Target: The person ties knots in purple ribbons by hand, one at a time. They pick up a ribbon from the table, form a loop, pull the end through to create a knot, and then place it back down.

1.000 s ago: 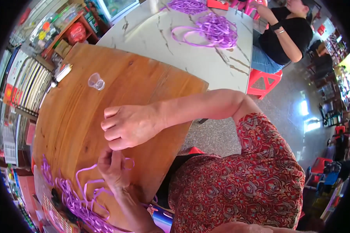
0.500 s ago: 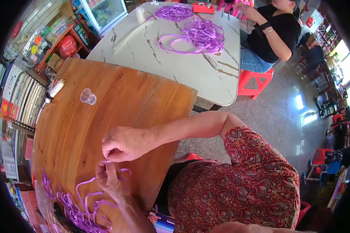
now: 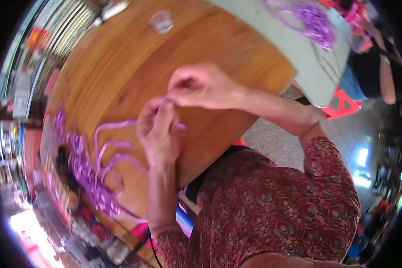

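Over the wooden table, my left hand (image 3: 158,127) is closed in a pinch on a purple ribbon (image 3: 116,126). Loops of that ribbon show on both sides of the hand. My right hand (image 3: 204,85) is closed too, its thumb and fingertips meeting the left fingertips. A tiny pale purple bit shows between them, though motion blurs the detail. To the left of my left forearm lies a loose pile of purple ribbon (image 3: 87,172) along the table edge, with strands trailing toward my left hand.
The wooden table (image 3: 134,67) carries a clear plastic cup (image 3: 161,22) near its far side. A white table (image 3: 317,80) adjoins at the far right, with another purple ribbon heap (image 3: 315,22). A person in dark clothing (image 3: 375,71) sits beyond, by a red stool (image 3: 342,103).
The view has swung left and down, so the table and both hands appear shifted right and higher. My hands stay together at the ribbon, the right hand slightly farther from the left.
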Motion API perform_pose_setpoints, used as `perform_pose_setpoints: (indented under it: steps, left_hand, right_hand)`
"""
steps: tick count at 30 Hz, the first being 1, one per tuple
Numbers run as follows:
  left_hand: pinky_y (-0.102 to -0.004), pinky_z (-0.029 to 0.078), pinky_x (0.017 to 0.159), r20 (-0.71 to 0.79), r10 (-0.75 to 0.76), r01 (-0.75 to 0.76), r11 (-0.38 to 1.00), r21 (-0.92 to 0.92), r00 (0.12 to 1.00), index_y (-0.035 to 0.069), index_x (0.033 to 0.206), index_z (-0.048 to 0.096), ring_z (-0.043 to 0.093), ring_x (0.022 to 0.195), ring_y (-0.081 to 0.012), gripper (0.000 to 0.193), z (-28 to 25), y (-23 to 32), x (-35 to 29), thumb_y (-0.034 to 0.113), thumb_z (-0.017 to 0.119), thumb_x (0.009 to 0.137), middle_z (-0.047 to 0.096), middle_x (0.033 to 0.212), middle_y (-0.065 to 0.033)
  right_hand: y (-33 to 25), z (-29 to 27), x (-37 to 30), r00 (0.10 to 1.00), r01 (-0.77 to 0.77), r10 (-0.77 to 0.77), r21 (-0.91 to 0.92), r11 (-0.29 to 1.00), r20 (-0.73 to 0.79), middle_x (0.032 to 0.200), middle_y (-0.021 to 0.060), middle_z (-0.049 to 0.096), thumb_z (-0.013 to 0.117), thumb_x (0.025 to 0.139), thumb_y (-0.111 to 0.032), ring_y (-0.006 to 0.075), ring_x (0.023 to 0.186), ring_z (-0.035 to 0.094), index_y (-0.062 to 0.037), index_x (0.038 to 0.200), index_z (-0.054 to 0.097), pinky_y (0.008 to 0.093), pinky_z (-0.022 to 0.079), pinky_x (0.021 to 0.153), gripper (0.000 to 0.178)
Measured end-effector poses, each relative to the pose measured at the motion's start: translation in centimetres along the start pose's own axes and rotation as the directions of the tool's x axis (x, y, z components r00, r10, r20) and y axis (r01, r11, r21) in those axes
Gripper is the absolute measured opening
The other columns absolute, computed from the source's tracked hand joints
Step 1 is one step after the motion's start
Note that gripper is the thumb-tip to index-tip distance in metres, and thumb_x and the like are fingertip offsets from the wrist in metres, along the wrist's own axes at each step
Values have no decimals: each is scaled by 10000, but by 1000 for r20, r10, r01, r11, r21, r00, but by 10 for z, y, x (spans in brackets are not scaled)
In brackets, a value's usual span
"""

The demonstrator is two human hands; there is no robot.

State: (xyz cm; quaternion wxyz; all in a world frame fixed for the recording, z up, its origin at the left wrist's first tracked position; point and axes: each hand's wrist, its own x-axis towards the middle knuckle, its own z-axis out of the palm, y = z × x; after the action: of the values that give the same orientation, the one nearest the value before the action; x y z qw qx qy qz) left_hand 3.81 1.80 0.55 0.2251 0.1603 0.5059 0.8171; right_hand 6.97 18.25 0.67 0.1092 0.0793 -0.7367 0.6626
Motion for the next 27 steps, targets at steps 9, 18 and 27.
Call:
perform_pose_setpoints:
  steps: [9, 18, 27]
  left_hand:
    - [-189, 261, 455, 125, -52, 91, 939, -332, 991, 15, 936, 580, 328, 512, -34, 111, -11, 9, -1, 101, 594, 868, 598, 829, -79]
    - [-196, 243, 455, 110, -83, 114, 942, -317, 990, 10, 940, 586, 314, 506, -33, 118, -7, 10, -1, 106, 588, 871, 576, 757, -36]
    - [-205, 238, 455, 43, -75, 85, 942, -324, 996, 19, 912, 595, 289, 494, -40, 104, -5, 9, -3, 108, 614, 862, 442, 620, 59]
  right_hand:
    - [-13, 16, 4, 974, -227, 205, 475, 850, 98, 772, 17, 584, 647, 815, -109, 88, 729, 546, -8, 861, 600, 230, 456, 697, 120]
    - [-18, 14, 0, 978, -202, 200, 417, 886, 49, 781, 14, 578, 628, 829, -93, 86, 726, 528, -9, 878, 601, 235, 443, 694, 101]
    - [-22, 15, -3, 887, 396, -455, -380, 836, -76, 791, 30, 578, 615, 803, 28, 121, 761, 549, -12, 941, 609, 259, 444, 664, 143]
